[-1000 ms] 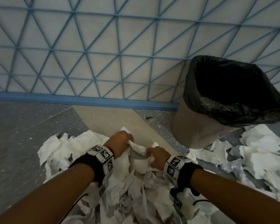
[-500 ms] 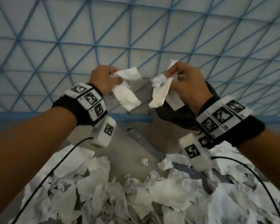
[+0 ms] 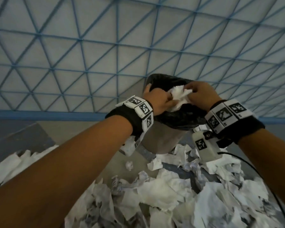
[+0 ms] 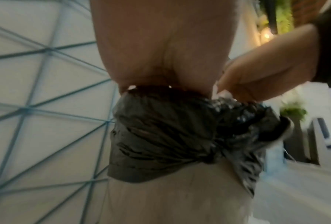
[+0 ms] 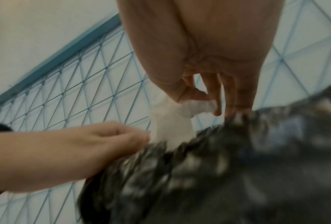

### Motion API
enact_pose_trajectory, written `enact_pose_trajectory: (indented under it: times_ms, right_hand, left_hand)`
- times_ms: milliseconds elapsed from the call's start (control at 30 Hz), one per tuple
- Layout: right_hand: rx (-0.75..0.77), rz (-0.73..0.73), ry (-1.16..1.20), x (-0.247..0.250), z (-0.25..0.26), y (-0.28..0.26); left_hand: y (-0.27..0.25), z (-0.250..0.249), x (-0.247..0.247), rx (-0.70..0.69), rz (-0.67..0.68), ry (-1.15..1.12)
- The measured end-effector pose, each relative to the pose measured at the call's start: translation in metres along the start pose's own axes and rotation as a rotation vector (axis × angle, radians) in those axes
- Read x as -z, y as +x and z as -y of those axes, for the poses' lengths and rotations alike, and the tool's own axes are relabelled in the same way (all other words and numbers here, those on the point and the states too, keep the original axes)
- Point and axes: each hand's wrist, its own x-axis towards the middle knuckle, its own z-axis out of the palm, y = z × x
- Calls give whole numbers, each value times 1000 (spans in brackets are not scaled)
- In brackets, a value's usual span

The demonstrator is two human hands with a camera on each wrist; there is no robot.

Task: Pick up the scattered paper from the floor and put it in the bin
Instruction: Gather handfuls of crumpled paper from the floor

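A grey bin (image 3: 161,139) lined with a black bag (image 3: 179,120) stands against the wall. Both hands are over its mouth with a crumpled white paper (image 3: 179,97) between them. My left hand (image 3: 169,100) grips the paper's left side with curled fingers. My right hand (image 3: 190,94) pinches its right side. In the right wrist view, the thumb and fingers of my right hand (image 5: 205,104) pinch the paper (image 5: 172,128), which hangs to the bag's rim (image 5: 218,166), and my left hand (image 5: 143,134) holds its edge. In the left wrist view the left fingers are hidden behind the bag (image 4: 170,128).
Torn and crumpled paper (image 3: 163,191) covers the floor in front of and to the right of the bin, with a small paper ball (image 3: 129,165) apart from it. A wall with a blue lattice (image 3: 105,55) rises behind the bin. A black cable (image 3: 253,170) trails from my right wrist.
Both hands took paper from the floor pile, lifted it to chest height, then moved forward and down to the bin's mouth, coming together there.
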Motion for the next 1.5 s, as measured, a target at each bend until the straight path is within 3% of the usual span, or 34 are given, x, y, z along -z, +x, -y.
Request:
enact_pose_trajectory:
  times_ms: [100,200,267,333,400,500,600,700,900,1000,1100,1333,1433,1500]
  right_hand:
    - [-2,-165,78,10,5,4]
    - [171,-355,167,-1,31,-9]
    - [366,-326,257,-24,54,-31]
    - [548,-176,219,-58,73,-57]
    - [658,56,78,-103,84,-81]
    - [606,478,-176,-173,89,-107]
    - [507,770,-243,-228,90,-120]
    - [513,878,-240,-266,101,-128]
    - [562,993,-416,-313,112,-141]
    - [621,946,-450,-320,106,-149]
    - [558,862,-337,-311,103,-142]
    - [263,603,-12,-267,87,-101]
    - [148,573,-74,-260,66,-86]
    - [142,585,-253,-262,46,-85]
  left_hand:
    - [-13,18,13,23,-27,-131]
    - [-28,50,29,-36,-320,-294]
    - [-47,84,32,-1,-445,-335]
    - [-75,127,26,138,-370,-228]
    - [-111,176,11,336,-125,-52]
    - [-176,234,-17,594,192,105]
    - [-232,266,-42,716,398,174]
    - [-267,289,-64,787,466,156]
    - [-260,287,-91,710,362,100]
    - [-251,285,-107,758,422,42]
    - [-248,274,-117,739,450,3]
    - [-229,245,-107,552,218,-252]
    - [-218,238,-86,555,78,-394]
    - [-212,236,-74,595,2,-433]
